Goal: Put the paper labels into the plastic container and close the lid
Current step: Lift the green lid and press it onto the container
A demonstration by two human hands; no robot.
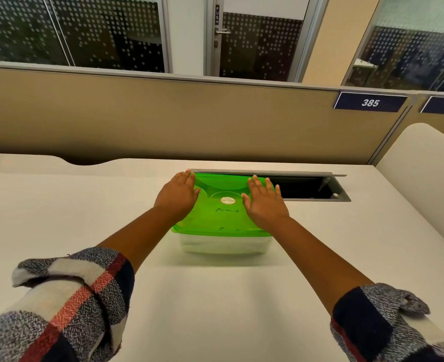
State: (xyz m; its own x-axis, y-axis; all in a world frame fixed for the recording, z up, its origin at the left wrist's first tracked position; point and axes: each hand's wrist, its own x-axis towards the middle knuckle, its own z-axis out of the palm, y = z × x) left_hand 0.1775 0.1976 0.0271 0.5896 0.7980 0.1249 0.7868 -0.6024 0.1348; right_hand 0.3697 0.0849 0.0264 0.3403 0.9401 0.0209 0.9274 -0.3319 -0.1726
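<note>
Container: a clear plastic container (224, 244) sits mid-desk, its contents too blurred through the wall to make out.
Lid: a translucent green lid (223, 218) lies on top of it, a round sticker (227, 200) and a handwritten word on its face.
Left hand: the left hand (178, 195) lies flat on the lid's left side, fingers spread, gripping nothing.
Right hand: the right hand (265, 202) presses palm-down on the right side, fingers likewise extended.
Sleeves: rolled plaid sleeves (72, 301) cover both forearms.
Desk: a white desk (59, 212); an open cable tray (312, 188) just behind the container.
Backdrop: a tan partition (163, 113) bearing a plate numbered 385 (370, 102).
</note>
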